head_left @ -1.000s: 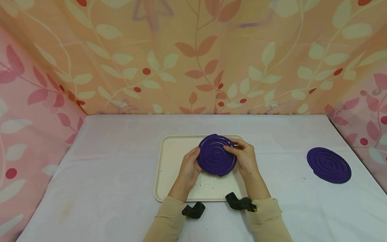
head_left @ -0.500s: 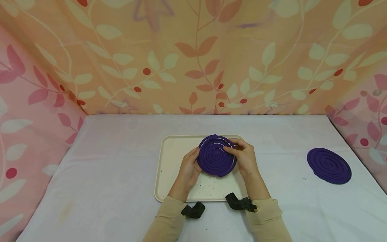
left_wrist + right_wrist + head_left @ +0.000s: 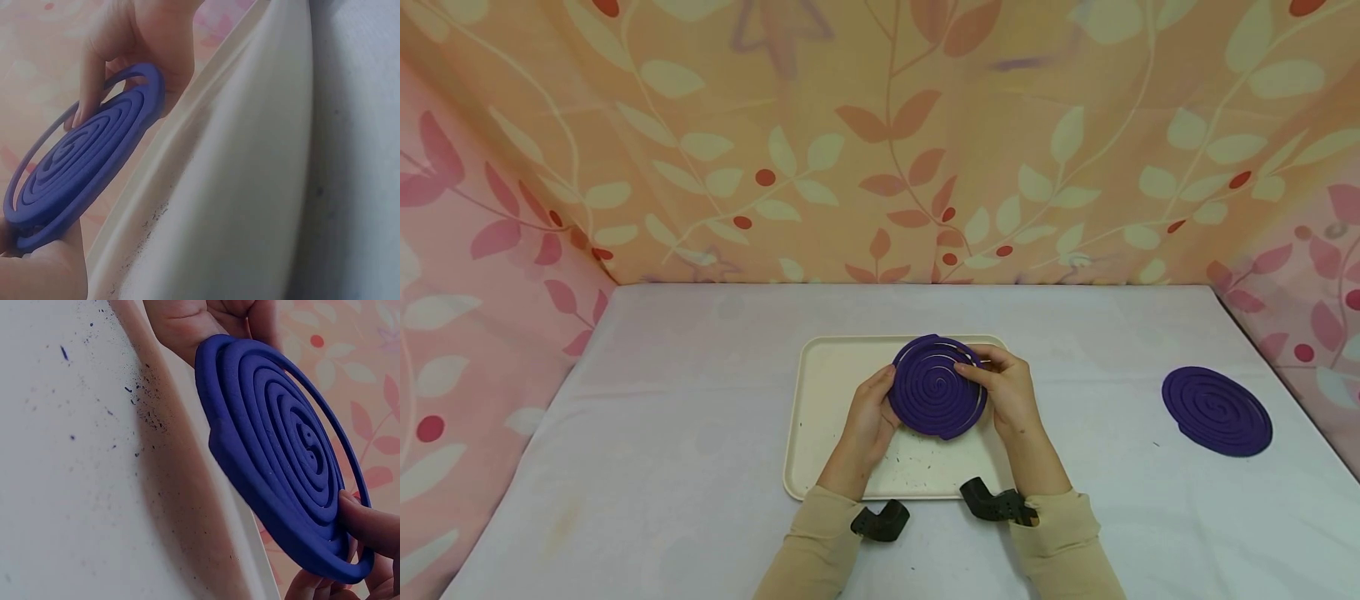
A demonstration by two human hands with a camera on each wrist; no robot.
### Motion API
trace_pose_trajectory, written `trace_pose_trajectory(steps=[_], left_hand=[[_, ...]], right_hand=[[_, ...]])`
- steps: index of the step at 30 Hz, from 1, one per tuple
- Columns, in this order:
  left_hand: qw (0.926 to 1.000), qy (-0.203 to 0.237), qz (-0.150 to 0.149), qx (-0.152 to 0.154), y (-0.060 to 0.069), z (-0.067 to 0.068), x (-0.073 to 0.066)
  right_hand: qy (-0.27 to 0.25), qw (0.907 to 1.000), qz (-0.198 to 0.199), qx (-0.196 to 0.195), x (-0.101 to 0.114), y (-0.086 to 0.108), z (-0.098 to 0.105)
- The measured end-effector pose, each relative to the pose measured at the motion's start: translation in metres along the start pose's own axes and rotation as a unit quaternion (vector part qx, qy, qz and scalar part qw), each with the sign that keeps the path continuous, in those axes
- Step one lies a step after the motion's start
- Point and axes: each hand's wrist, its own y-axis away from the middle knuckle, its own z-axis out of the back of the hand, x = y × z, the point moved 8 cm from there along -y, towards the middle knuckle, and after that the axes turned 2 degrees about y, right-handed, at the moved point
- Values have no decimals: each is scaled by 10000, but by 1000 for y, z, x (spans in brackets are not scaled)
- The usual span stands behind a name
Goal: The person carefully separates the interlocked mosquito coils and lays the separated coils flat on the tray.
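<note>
A purple spiral coil (image 3: 936,390) is held up over a cream tray, tilted, with narrow gaps between its outer turns at the upper right. The left hand (image 3: 868,417) grips its left edge. The right hand (image 3: 1009,392) pinches the right edge, thumb on the front face. In the left wrist view the coil (image 3: 87,156) hangs between both hands, with the right hand (image 3: 140,50) at its far end. The right wrist view shows the coil (image 3: 275,444) close up, the right thumb pressing near its outer turn; some fingers are hidden behind it.
The cream tray (image 3: 827,400) lies under the hands, with small dark crumbs scattered on it. A second purple spiral (image 3: 1217,411) lies flat on the white cloth at the right. Patterned curtains (image 3: 880,142) stand behind and at both sides. Black devices are strapped at both wrists.
</note>
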Motion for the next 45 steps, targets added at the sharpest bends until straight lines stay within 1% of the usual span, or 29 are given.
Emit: trace_pose_trajectory(steps=[9,13,24,28,32,36,40,45], left_hand=[[10000,70,-7,-22,-1,0,0],[10000,36,25,-30,-1,0,0],[10000,-4,-20,-42,-2,0,0],[10000,-24,-17,-67,-2,1,0],[9999,-58,-25,-106,-2,2,0],[9998,-25,-50,-166,-2,3,0],[9998,34,-59,-194,-1,4,0],[9999,61,-28,-141,-1,4,1]], right_hand=[[-44,9999,-84,35,-2,-1,0],[-55,9999,-104,48,-2,-2,0],[-53,9999,-99,70,-2,-2,-1],[29,10000,-39,50,-1,-2,0],[222,9997,33,37,1,-2,1],[324,9994,75,110,2,-2,0],[194,9992,177,286,4,-2,-2],[13,9978,412,528,7,-2,-5]])
